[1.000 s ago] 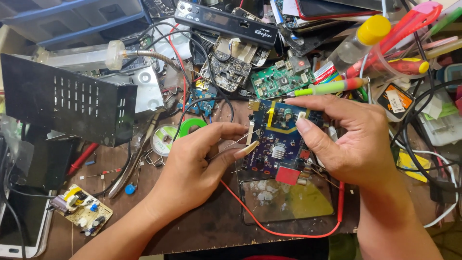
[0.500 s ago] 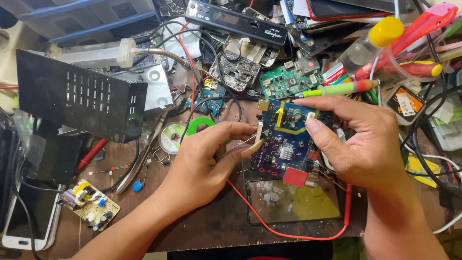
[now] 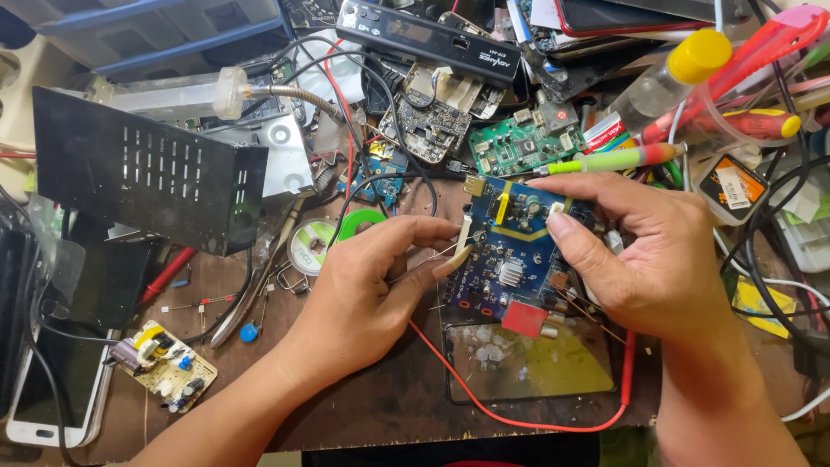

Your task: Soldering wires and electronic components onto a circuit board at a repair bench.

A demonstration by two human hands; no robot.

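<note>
While the right hand (image 3: 644,259) grips a blue circuit board (image 3: 510,251) above the cluttered bench, the left hand (image 3: 372,294) pinches a thin wire (image 3: 432,256) against the board's left edge.

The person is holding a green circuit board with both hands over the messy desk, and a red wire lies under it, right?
Not quite: the circuit board is blue, not green. The head view shows the left hand and right hand holding it over the messy desk, with a red wire lying below. A green board does lie farther back, untouched.
</note>
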